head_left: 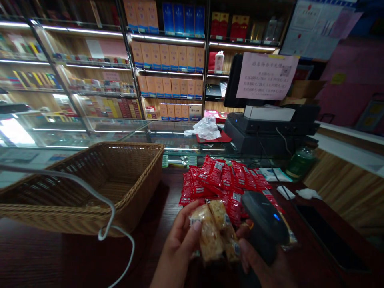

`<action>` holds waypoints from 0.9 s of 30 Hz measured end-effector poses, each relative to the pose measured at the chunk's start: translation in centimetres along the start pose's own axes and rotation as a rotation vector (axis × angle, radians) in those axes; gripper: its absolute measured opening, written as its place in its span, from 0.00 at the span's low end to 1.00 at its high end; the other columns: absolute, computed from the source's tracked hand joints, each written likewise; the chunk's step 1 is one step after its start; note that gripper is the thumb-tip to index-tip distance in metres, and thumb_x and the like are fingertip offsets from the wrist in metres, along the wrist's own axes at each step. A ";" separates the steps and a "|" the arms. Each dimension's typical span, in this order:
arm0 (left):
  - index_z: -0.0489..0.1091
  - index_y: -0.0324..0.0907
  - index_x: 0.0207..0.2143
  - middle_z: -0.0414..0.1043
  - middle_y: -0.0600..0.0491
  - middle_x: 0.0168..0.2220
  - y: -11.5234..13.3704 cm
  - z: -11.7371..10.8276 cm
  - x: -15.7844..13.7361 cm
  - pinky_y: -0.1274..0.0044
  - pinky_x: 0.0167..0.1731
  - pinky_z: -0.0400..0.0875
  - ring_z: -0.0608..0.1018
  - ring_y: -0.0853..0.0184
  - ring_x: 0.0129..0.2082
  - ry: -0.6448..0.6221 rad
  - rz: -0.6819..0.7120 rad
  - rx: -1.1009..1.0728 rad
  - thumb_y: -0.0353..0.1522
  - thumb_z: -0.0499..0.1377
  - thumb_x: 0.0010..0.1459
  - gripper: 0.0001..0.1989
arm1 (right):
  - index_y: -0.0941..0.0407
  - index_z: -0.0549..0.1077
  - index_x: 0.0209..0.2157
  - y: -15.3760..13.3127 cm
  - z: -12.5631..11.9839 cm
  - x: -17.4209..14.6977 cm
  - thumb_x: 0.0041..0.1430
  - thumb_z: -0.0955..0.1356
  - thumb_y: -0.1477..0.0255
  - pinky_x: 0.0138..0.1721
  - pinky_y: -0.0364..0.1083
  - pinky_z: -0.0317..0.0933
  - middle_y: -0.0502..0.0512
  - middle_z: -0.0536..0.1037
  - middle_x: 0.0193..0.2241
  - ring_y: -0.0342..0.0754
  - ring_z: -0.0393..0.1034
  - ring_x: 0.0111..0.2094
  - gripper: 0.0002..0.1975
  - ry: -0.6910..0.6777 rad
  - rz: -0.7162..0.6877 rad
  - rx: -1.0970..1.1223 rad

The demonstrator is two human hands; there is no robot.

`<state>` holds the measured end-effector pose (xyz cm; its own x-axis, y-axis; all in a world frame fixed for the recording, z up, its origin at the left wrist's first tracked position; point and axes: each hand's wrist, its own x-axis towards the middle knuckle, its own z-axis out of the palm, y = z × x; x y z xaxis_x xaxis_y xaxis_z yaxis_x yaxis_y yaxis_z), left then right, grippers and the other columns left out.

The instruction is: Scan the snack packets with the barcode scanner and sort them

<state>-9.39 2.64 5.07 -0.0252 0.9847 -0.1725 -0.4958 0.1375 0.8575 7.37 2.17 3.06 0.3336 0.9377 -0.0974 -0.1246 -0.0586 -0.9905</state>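
Note:
My left hand [180,244] holds a clear-wrapped snack packet [214,232] with golden-brown pieces inside, low in the middle of the view. My right hand [264,268] grips a dark handheld barcode scanner [264,224] with a small blue light lit, its head right beside the packet. Just beyond both hands lies a pile of several red snack packets [228,180] on the dark wooden counter [60,260].
A wicker basket [90,180] stands at the left, with a white cable [114,224] looping over its near rim. A cash register [270,128] with a pink notice [265,76] is at the back right. Glass display cases [90,132] and stocked shelves [168,60] stand behind.

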 end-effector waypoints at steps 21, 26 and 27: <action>0.71 0.42 0.44 0.78 0.47 0.39 -1.7 -1.9 -0.6 0.77 0.28 0.76 0.80 0.65 0.33 -0.145 -0.191 -0.070 0.41 0.67 0.55 0.18 | 0.52 0.75 0.31 1.9 0.0 -0.2 0.56 0.71 0.59 0.26 0.47 0.66 0.49 0.75 0.17 0.52 0.72 0.20 0.11 0.026 -0.068 -0.048; 0.76 0.43 0.46 0.79 0.46 0.44 -1.2 -0.9 -0.8 0.75 0.35 0.78 0.81 0.60 0.40 -0.071 -0.157 -0.121 0.37 0.75 0.43 0.26 | 0.54 0.75 0.34 2.7 0.2 -0.3 0.52 0.74 0.58 0.34 0.47 0.68 0.54 0.82 0.26 0.55 0.78 0.31 0.15 0.090 -0.026 -0.054; 0.77 0.42 0.44 0.80 0.47 0.43 -1.3 -0.9 -0.6 0.75 0.36 0.77 0.81 0.60 0.40 -0.047 -0.138 -0.125 0.36 0.76 0.40 0.26 | 0.54 0.75 0.34 2.8 0.3 -0.2 0.51 0.74 0.58 0.32 0.46 0.67 0.53 0.81 0.24 0.53 0.77 0.29 0.16 0.073 -0.008 -0.030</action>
<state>-9.54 1.80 3.65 0.0894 0.9616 -0.2595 -0.5957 0.2605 0.7598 6.63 1.95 0.36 0.4021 0.9106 -0.0956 -0.0939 -0.0629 -0.9936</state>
